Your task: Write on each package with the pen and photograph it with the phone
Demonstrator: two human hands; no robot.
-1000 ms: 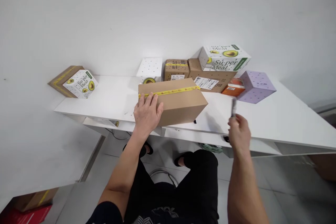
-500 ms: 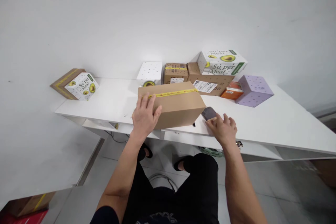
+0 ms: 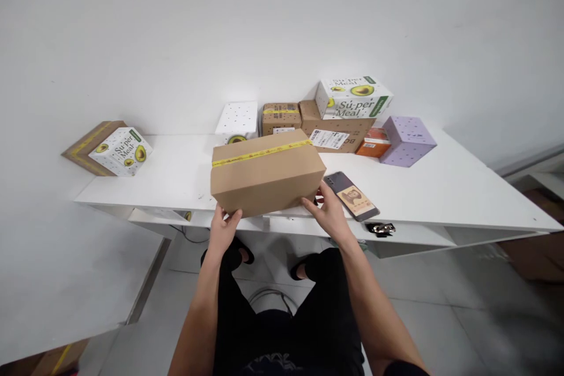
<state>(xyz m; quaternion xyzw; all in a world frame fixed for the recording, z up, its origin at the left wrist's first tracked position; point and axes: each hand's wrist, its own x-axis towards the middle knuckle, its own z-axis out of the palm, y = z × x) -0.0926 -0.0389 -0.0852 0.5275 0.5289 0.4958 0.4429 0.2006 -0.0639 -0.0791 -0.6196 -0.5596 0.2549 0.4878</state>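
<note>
A brown cardboard box (image 3: 268, 173) with yellow tape along its top is at the front of the white table (image 3: 423, 194). My left hand (image 3: 224, 228) grips its lower left front edge, thumb on the front face and fingers hidden beneath. At the lower right corner my right hand (image 3: 328, 211) holds the same box, with its thumb on the front face. A dark phone (image 3: 352, 195) with a picture on its back lies just right of my right hand. Something small and red (image 3: 319, 197) shows partly behind that hand.
White avocado-print boxes (image 3: 238, 120), brown boxes (image 3: 282, 117), an orange box (image 3: 373, 142) and a purple box (image 3: 408, 141) stand along the wall. Two more boxes (image 3: 121, 150) sit far left. A dark metallic object (image 3: 382, 229) is at the front edge.
My left hand has moved from the box's top to its lower left edge. My right hand has left the phone and taken the box's right corner. The view has shifted slightly.
</note>
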